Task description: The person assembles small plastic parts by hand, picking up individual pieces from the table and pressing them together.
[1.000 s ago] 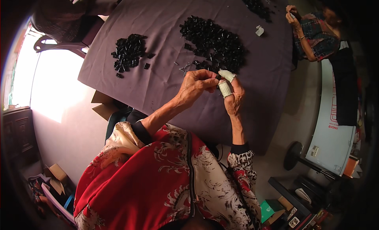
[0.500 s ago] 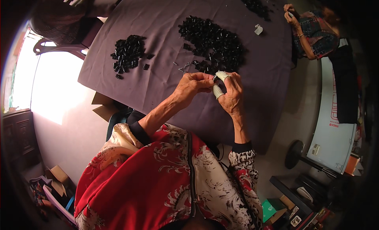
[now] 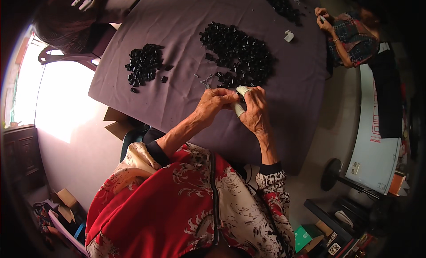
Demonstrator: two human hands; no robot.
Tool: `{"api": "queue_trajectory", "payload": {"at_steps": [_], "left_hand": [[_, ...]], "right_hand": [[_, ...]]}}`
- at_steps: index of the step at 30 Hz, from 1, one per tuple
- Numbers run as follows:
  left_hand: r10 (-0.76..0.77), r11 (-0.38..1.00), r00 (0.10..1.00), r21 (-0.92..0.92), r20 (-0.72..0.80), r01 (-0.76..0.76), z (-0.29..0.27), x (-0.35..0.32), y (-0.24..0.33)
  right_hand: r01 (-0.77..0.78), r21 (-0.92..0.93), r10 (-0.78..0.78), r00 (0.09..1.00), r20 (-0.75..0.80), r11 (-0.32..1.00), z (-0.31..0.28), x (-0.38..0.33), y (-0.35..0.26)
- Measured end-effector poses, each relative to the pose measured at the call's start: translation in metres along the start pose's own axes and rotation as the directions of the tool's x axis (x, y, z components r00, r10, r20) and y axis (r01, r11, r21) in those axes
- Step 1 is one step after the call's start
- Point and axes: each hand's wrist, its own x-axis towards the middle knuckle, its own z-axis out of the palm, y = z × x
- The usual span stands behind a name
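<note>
My left hand (image 3: 211,106) and my right hand (image 3: 256,109) meet over the near part of the table, fingertips touching. The right thumb and forefinger wear whitish ribbed finger covers (image 3: 239,108) and pinch a small black piece, mostly hidden by the fingers. Closed too, my left thumb and forefinger press against the same spot; what they hold cannot be made out. Just beyond the hands lies a large heap of small black pieces (image 3: 242,52). Thin greyish pins or strips (image 3: 207,79) are scattered by the heap's near left edge.
A smaller heap of black pieces (image 3: 144,64) lies to the left on the purple-grey tablecloth (image 3: 177,45). Another heap (image 3: 282,7) sits at the far right, near a small white object (image 3: 289,36). A co-worker (image 3: 353,41) works at the right edge, and a chair (image 3: 66,58) stands at left.
Both hands have shifted slightly left and nearer to me, still joined. The right hand has turned a little, and the black piece between the fingers shows less.
</note>
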Motion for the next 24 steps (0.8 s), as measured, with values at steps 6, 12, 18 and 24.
{"api": "queue_trajectory", "payload": {"at_steps": [6, 12, 18, 24], "left_hand": [[-0.011, 0.999, 0.999, 0.033, -0.031, 0.012, -0.002, 0.000, -0.003], [-0.043, 0.999, 0.997, 0.030, -0.058, 0.045, -0.001, -0.002, -0.006], [-0.072, 0.993, 0.997, 0.091, -0.010, 0.073, -0.005, -0.002, -0.007], [-0.077, 0.992, 0.997, 0.105, 0.001, 0.077, -0.003, -0.006, -0.001]], "right_hand": [[0.044, -0.132, -0.029, 0.993, 0.114, 0.990, -0.005, 0.005, 0.000], [0.057, -0.149, -0.032, 0.986, 0.163, 0.987, 0.000, 0.002, 0.003], [0.075, -0.138, -0.058, 0.991, 0.123, 0.988, 0.005, 0.003, 0.005], [0.100, -0.119, -0.085, 0.989, 0.123, 0.988, 0.007, 0.000, 0.006]]}}
